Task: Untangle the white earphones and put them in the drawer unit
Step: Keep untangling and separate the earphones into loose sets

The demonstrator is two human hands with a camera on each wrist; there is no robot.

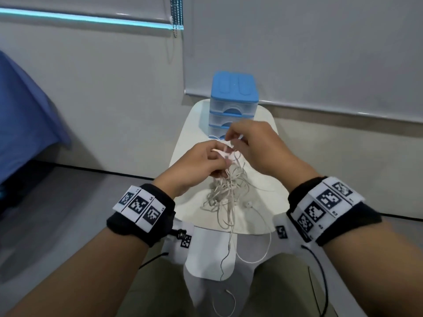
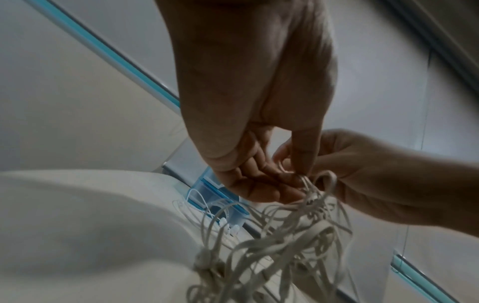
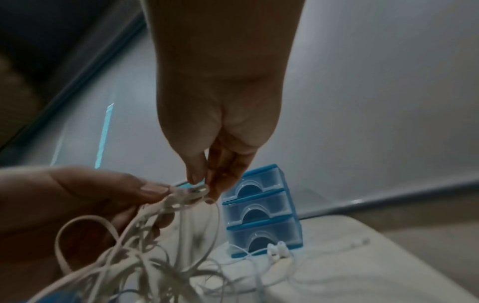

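A tangled bunch of white earphones [image 1: 225,191] hangs above the small white table [image 1: 263,124], its cords trailing down past the table's near edge. My left hand [image 1: 206,163] grips the top of the tangle [image 2: 305,221]. My right hand [image 1: 242,143] pinches a strand of it just above the left fingers; the pinch shows in the right wrist view [image 3: 202,188]. One earbud [image 1: 248,204] lies on the table. The blue drawer unit [image 1: 234,101] with three clear drawers [image 3: 261,217], all closed, stands at the table's far end.
Another white earphone pair [image 3: 277,252] lies on the table in front of the drawer unit. A grey wall and a roller blind [image 1: 320,53] stand behind the table. A blue cloth [image 1: 23,115] is at the left. My knees [image 1: 286,289] are under the table's near edge.
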